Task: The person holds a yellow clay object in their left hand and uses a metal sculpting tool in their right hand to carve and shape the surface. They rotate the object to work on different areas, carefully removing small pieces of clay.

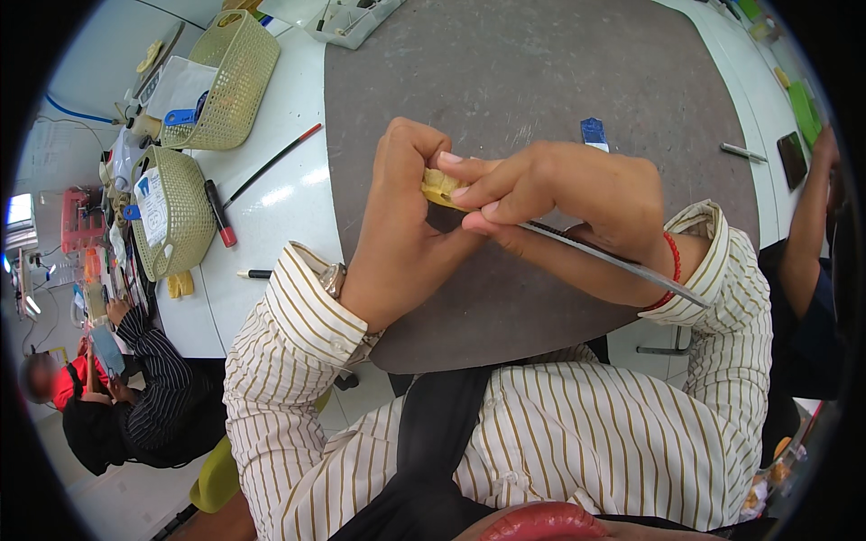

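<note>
A small yellow plaster-like piece [439, 186] with an uneven top is gripped in my left hand [388, 225], its fingers curled round the far side. My right hand [582, 194] pinches a slim metal hand tool [645, 270] with a dark ribbed grip. The tool's silver tail runs back across my right palm to the wrist. Its working end is hidden behind the fingers beside the yellow piece, so I cannot tell whether it touches. My right fingertips rest against the piece. Both hands are held above the grey-brown mat [514, 90].
On the left stand two pale green baskets [244, 81] with papers and tools. Near them lie a red-and-black marker [219, 214], a thin red-tipped rod [271, 165] and another yellow piece [180, 285]. A small blue item [593, 132] lies beyond my right hand. People sit at both sides.
</note>
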`<state>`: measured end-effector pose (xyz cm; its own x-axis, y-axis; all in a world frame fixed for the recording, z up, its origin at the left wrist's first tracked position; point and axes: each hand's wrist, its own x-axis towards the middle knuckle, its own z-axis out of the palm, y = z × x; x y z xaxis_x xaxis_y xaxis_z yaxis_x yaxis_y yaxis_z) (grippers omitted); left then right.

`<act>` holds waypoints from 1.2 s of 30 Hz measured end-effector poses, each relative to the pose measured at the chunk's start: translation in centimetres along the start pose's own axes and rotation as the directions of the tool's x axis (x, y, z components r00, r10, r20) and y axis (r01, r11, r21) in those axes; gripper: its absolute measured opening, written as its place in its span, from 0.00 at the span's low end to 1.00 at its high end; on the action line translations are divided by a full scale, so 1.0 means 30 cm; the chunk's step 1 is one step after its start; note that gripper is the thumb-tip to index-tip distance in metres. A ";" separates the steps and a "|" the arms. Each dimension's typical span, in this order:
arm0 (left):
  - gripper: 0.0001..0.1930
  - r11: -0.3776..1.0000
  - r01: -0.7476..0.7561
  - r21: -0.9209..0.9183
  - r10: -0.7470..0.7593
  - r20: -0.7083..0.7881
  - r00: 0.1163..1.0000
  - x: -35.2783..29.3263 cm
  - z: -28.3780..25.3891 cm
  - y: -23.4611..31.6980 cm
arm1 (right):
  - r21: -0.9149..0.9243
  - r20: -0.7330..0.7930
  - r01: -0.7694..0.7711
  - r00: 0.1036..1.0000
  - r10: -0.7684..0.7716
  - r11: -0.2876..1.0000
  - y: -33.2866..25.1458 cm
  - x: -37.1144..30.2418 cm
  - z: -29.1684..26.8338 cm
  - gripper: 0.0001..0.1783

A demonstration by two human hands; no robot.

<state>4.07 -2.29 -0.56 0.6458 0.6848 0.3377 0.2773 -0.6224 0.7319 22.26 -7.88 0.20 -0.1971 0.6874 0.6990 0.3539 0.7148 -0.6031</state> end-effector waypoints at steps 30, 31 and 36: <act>0.24 0.999 0.010 -0.049 -0.010 -0.002 1.000 0.005 -0.005 -0.004 | -0.026 0.102 -0.045 0.994 0.048 0.999 -0.032 0.018 -0.032 0.09; 0.24 0.999 0.005 -0.046 -0.006 -0.005 1.000 0.005 -0.004 -0.006 | -0.029 0.103 -0.045 0.994 0.048 0.999 -0.032 0.017 -0.031 0.09; 0.24 0.999 -0.020 -0.038 0.020 -0.013 1.000 0.005 0.002 -0.017 | -0.080 0.112 -0.035 0.993 0.044 0.996 -0.036 0.010 -0.028 0.09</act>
<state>4.07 -1.89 -0.93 0.6417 0.6772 0.3601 0.2369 -0.6215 0.7467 22.58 -8.56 1.39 -0.2824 0.7283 0.6244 0.4325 0.6777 -0.5947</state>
